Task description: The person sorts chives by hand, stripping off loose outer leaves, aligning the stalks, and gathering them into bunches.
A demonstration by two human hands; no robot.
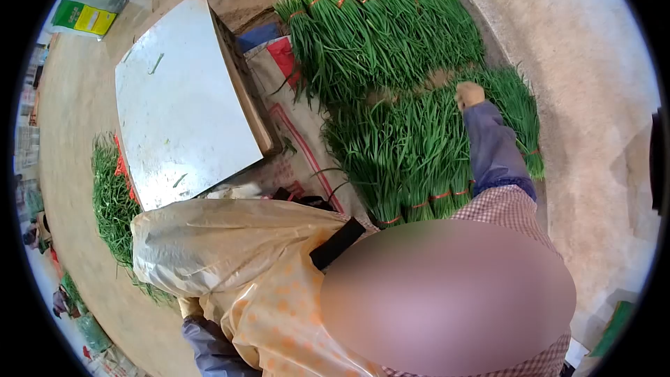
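Observation:
My right hand [470,93] reaches out over the tied bundles of chives, its fingers curled closed at the leafy ends of the near row of chives [419,146]. Whether leaves are inside those fingers is hidden. Next to its sleeve, on the right, lies another chive bundle [520,112] with an orange band. Low at the left, my left hand [189,306] shows only in part beside the plastic apron [230,237] over my lap. Its fingers are hidden. Nearest to it is a heap of loose chives [115,209] on the floor.
A white-topped board [185,98] on a box stands in front of me, with a few leaf scraps. Behind the near row lies a far row of chive bundles [391,35]. Printed sacking [300,139] covers the floor between. A low concrete ledge [572,63] borders the right.

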